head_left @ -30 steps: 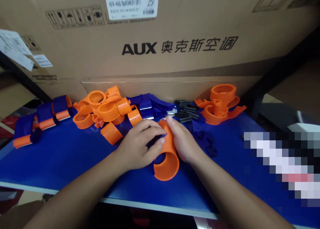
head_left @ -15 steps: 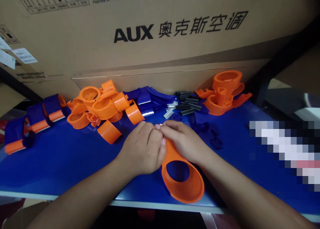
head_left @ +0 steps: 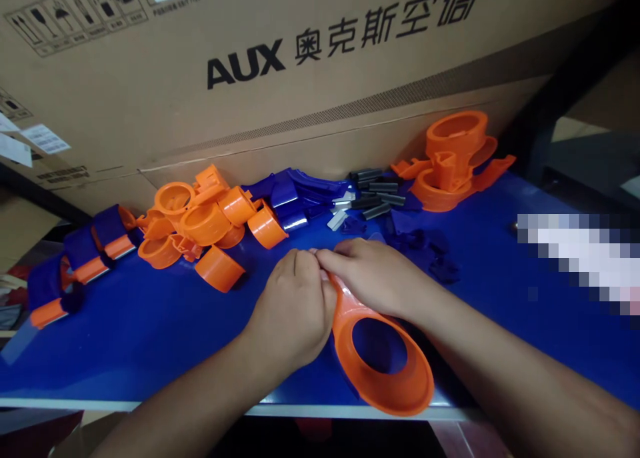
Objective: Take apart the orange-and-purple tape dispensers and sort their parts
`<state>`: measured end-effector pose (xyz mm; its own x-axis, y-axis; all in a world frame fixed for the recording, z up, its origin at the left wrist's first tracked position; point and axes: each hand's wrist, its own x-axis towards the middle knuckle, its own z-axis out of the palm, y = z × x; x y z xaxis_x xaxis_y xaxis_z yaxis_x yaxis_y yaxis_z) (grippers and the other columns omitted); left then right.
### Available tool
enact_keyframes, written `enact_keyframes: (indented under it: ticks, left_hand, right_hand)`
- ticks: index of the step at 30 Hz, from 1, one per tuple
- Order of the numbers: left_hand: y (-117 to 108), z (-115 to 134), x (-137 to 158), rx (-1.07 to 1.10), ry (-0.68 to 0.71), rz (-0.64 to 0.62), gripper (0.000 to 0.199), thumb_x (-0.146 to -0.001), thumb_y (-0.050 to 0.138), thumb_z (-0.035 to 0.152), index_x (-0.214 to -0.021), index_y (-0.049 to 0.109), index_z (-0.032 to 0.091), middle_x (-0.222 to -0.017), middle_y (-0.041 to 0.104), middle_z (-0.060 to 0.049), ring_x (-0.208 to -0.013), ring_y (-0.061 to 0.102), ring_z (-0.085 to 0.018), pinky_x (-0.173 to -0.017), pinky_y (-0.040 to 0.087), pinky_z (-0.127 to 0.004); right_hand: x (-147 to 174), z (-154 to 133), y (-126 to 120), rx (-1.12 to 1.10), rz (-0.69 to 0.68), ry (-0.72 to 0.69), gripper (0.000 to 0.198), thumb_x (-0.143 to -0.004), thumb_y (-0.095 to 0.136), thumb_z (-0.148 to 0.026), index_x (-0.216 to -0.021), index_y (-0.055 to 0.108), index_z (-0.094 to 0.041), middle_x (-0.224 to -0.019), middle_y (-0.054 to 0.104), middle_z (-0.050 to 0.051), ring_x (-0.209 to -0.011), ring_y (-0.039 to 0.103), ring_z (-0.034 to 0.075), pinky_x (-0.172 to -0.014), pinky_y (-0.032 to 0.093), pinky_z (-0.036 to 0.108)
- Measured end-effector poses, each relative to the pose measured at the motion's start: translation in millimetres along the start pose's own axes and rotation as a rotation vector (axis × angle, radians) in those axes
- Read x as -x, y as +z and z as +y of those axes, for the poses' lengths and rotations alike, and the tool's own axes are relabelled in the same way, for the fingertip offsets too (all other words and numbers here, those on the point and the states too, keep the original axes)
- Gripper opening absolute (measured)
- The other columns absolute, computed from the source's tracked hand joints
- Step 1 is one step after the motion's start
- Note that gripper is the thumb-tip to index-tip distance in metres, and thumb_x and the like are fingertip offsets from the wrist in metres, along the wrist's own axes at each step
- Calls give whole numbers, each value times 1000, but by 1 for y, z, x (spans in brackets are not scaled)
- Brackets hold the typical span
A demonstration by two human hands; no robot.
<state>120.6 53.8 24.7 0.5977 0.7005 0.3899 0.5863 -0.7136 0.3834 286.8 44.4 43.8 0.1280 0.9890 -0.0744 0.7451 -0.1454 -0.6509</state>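
Observation:
An orange plastic tape dispenser body [head_left: 345, 325], with a wide round ring at its near end, is held low over the front of the blue table. My left hand [head_left: 295, 305] is closed around its narrow far end. Pressed against the same end from the other side is my right hand [head_left: 370, 275], its thumb and fingers closed there. Where the two hands meet, the fingers hide the narrow end and any small part in it. A strip of blue shows along the ring's left underside.
Assembled blue-and-orange tape dispensers [head_left: 83, 255] stand at the left. Loose orange parts [head_left: 205, 221] are heaped beside them, blue curved parts [head_left: 295, 195] behind my hands, and several black strips [head_left: 377, 198]. More orange parts [head_left: 450, 168] are stacked at right. A cardboard box [head_left: 280, 111] forms the back.
The view has tilted and shifted a little. The orange body's ring has swung slightly right and tipped; both hands keep their hold on its narrow end.

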Motion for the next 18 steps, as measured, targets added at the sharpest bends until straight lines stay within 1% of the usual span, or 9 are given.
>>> enact_keyframes:
  ticks: [3,5,8,11,13,15,18]
  left_hand:
    - [1,0,0,44,-22,-33,7,-91,47,16,-92,45,22,-87,56,-7,-82,56,-25,-75,46,-39]
    - [3,0,0,75,-21,-47,7,-90,48,16,-94,47,22,-87,57,-7,-82,57,-25,-75,46,-39]
    - [5,0,-1,94,-20,-16,6,-91,46,16,-93,47,22,-86,57,-6,-82,56,-24,-73,45,-38]
    - [5,-2,-1,130,-32,36,6,-94,45,17,-91,47,22,-86,56,-4,-80,55,-21,-74,44,-36]
    - [4,-4,1,206,-75,69,5,-95,49,20,-99,50,21,-93,59,-5,-87,59,-22,-78,46,-37]
    - [5,-6,2,331,-149,83,19,-95,52,21,-114,52,21,-106,62,-8,-99,62,-23,-85,48,-38]
    - [9,-9,2,530,-280,33,33,-96,52,22,-129,51,22,-118,65,-11,-107,65,-25,-91,51,-41]
  right_hand:
    - [-1,1,1,13,32,2,58,-90,54,-66,-51,58,-24,-57,62,8,-55,54,21,-56,29,34]
    - [-2,2,2,22,72,-23,60,-89,53,-69,-49,56,-24,-53,59,7,-50,51,20,-54,27,35]
    - [-3,3,1,44,103,-37,62,-89,52,-71,-49,56,-24,-52,59,8,-49,50,19,-53,26,35]
    - [-4,2,-2,47,104,16,63,-88,51,-73,-51,57,-23,-55,61,9,-52,52,21,-55,28,35]
    - [-5,2,-6,8,117,48,63,-88,49,-74,-54,59,-23,-59,63,10,-56,55,22,-56,29,35]
    - [-8,5,-11,-74,136,61,62,-88,49,-75,-59,63,-22,-63,66,9,-60,57,23,-57,31,35]
    - [-13,11,-15,-259,143,53,61,-88,49,-75,-65,69,-21,-67,69,7,-62,60,23,-57,35,34]
